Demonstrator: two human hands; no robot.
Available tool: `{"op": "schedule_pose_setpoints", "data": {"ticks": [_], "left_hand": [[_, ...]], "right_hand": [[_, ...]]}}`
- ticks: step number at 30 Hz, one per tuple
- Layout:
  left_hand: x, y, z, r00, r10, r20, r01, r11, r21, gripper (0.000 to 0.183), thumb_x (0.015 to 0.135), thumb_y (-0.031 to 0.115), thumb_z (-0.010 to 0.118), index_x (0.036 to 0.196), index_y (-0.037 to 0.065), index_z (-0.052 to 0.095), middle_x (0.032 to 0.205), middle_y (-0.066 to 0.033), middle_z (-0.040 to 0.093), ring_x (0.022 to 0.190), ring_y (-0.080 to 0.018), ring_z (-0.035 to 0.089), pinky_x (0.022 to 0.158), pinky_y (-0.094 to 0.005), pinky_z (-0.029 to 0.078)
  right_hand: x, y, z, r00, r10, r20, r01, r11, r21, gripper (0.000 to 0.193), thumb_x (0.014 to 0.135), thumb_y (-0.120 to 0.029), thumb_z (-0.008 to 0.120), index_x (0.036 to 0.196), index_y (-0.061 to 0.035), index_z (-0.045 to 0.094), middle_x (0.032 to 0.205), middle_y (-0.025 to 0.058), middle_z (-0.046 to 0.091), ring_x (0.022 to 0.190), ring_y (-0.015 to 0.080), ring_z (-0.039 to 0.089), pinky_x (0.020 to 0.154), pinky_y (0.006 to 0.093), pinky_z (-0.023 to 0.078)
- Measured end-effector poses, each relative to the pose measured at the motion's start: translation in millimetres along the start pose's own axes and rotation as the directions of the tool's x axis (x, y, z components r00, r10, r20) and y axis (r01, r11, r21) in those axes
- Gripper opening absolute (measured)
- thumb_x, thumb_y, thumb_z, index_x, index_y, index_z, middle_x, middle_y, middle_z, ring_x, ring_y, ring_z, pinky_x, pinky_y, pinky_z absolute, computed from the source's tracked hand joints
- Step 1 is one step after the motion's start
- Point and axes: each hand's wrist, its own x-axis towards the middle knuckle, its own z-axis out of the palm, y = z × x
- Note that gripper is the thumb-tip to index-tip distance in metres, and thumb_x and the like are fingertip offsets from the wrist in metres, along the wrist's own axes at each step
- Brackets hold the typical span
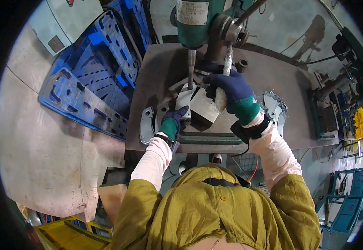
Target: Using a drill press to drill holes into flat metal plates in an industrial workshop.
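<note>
My right hand, in a dark blue glove with a green cuff, is closed around the white-wrapped feed lever of a green drill press. Down at the table, my left hand, gloved alike, grips the near end of a pale metal plate. The drill spindle comes down onto that plate's far end; whether the tip has gone in cannot be seen. A light grey angled metal block lies just right of the plate. Part of the left fingers is hidden behind the plate.
A curved plate with holes lies left of my left hand. More plates, with metal shavings around them, lie to the right on the steel table. Blue plastic pallets stand at the left. Another green machine stands at the right.
</note>
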Motion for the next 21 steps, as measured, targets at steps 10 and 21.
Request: {"op": "schedule_pose_setpoints", "data": {"ticks": [10, 21], "left_hand": [[123, -86, -70, 0.925, 0.355, 0.139, -0.375, 0.912, 0.165, 0.034, 0.083, 0.023, 0.071, 0.111, 0.004, 0.069, 0.096, -0.0096, 0.071, 0.072, -0.0230, 0.069, 0.067, -0.0362, 0.059], [48, -28, -38, 0.792, 0.409, 0.453, -0.537, 0.114, 0.836, 0.042, 0.086, 0.029, 0.071, 0.119, 0.005, 0.063, 0.110, -0.0101, 0.068, 0.089, -0.0197, 0.067, 0.079, -0.0331, 0.055]], "right_hand": [[44, 57, -12, 0.961, -0.172, -0.214, 0.094, 0.939, -0.332, 0.033, 0.082, -0.027, 0.068, 0.105, -0.0037, 0.067, 0.082, 0.0130, 0.070, 0.072, 0.0212, 0.067, 0.068, 0.0343, 0.052], [52, 57, -25, 0.747, -0.546, -0.380, 0.125, 0.676, -0.726, 0.031, 0.083, -0.032, 0.069, 0.104, -0.0094, 0.069, 0.088, 0.0200, 0.069, 0.084, 0.0359, 0.069, 0.072, 0.0422, 0.054]]}}
